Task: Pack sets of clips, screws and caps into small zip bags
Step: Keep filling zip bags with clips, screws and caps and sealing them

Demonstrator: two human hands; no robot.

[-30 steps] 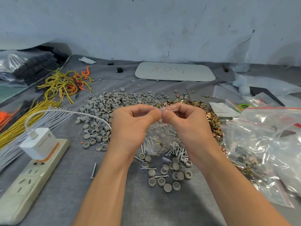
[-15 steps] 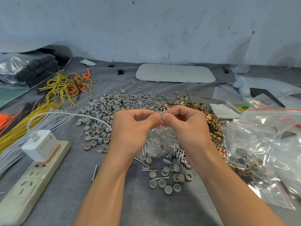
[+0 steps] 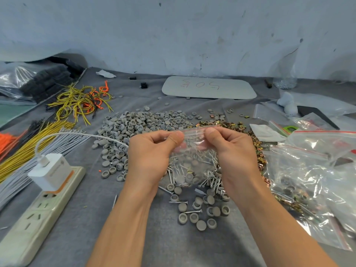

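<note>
Head: left hand [image 3: 148, 157], right hand [image 3: 234, 151] pinch zip bag [image 3: 194, 149]; board [image 3: 237, 89] reads "50".

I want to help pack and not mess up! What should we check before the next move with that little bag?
1. Grip: the left hand and right hand both pinch the top edge of the small zip bag: ok.
2. Zip strip pressed shut all along: cannot tell.
3. Clips, screws and caps all inside: cannot tell; the loose screws underneath show through the clear plastic.
4. More parts ready: grey caps and gold clips lie piled on the table: ok.
5. The white cable lies apart from the bag: ok.
</note>
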